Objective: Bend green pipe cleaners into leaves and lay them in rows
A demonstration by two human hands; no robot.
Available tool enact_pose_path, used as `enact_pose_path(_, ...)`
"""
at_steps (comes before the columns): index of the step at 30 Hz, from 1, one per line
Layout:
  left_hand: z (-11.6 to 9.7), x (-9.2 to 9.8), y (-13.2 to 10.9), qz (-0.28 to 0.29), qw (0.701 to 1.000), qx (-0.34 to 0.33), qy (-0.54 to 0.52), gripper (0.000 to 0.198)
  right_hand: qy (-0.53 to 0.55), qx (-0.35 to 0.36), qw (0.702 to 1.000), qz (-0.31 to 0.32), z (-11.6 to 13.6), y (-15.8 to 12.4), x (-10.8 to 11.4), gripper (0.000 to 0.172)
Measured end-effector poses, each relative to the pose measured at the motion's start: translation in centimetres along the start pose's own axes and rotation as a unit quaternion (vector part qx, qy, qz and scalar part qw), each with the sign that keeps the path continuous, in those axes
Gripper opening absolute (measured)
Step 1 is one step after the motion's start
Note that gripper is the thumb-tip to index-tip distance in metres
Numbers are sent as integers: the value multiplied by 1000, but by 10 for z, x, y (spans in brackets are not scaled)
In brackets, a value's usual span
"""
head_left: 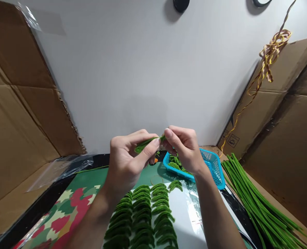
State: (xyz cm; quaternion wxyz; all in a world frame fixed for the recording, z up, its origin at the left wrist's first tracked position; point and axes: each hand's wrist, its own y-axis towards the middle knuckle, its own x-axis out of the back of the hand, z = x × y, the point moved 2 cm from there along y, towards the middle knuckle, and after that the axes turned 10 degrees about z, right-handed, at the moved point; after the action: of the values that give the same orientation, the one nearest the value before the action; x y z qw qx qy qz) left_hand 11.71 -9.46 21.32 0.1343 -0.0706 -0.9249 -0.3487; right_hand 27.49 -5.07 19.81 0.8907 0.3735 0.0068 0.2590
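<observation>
My left hand pinches a folded green pipe cleaner between thumb and fingers, at mid-height before the pale wall. Close by on the right, my right hand has its thumb and forefinger closed on the other end of the same piece. Below my hands, a white sheet bears rows of curved green pipe-cleaner leaves. Behind my right wrist, a blue plastic basket holds more green leaf-like pieces.
Long green pipe cleaners lie bundled at right. A green cutting mat and a patterned red-and-green sheet are on the left. Cardboard panels stand at both sides; a twisted yellow-brown cord hangs on the right.
</observation>
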Motion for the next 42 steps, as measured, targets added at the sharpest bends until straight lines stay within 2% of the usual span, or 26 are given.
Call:
enact_pose_path(3,8,-4,2,6,991,55,-122,23,-87,33,995,-22,8,-4,9,38)
enact_pose_path(7,14,-4,3,21,982,93,-162,22,-145,36,988,-31,12,-6,11,30)
enact_pose_path(12,12,-6,3,40,989,93,-112,21,-101,6,994,-49,10,-4,11,40)
enact_pose_path(18,12,-12,3,56,987,89,-118,24,32,-34,999,3,1,-3,11,43)
enact_pose_path(21,9,-12,1,47,997,42,-51,27,65,-44,997,-4,0,-1,10,49)
enact_pose_path(24,3,-9,-3,18,994,-48,99,19,93,-73,993,-4,0,-1,10,54)
enact_pose_path(26,0,-7,-6,22,969,-127,212,16,129,-111,985,20,-1,-1,10,56)
enact_pose_path(29,1,-4,-8,45,905,-231,354,20,175,-166,969,50,-3,-3,13,60)
enact_pose_path(31,3,-4,-8,42,873,-261,410,20,185,-181,964,55,-3,-4,15,61)
enact_pose_path(32,4,-4,-7,36,868,-264,420,19,180,-179,966,56,-3,-4,16,61)
enact_pose_path(33,5,-5,-6,27,872,-257,416,17,167,-171,969,56,-3,-4,17,60)
enact_pose_path(35,7,-7,-4,19,911,-204,357,12,112,-138,983,48,-1,-5,19,56)
enact_pose_path(37,10,-10,-1,39,969,-101,224,20,29,-95,994,36,1,-6,21,53)
enact_pose_path(38,12,-12,0,54,988,-42,137,28,-12,-77,996,33,2,-7,22,51)
enact_pose_path(40,17,-15,2,88,994,60,-34,40,-71,-54,995,35,3,-9,23,47)
enact_pose_path(42,20,-19,3,120,971,127,-162,42,-106,-42,993,33,3,-10,23,44)
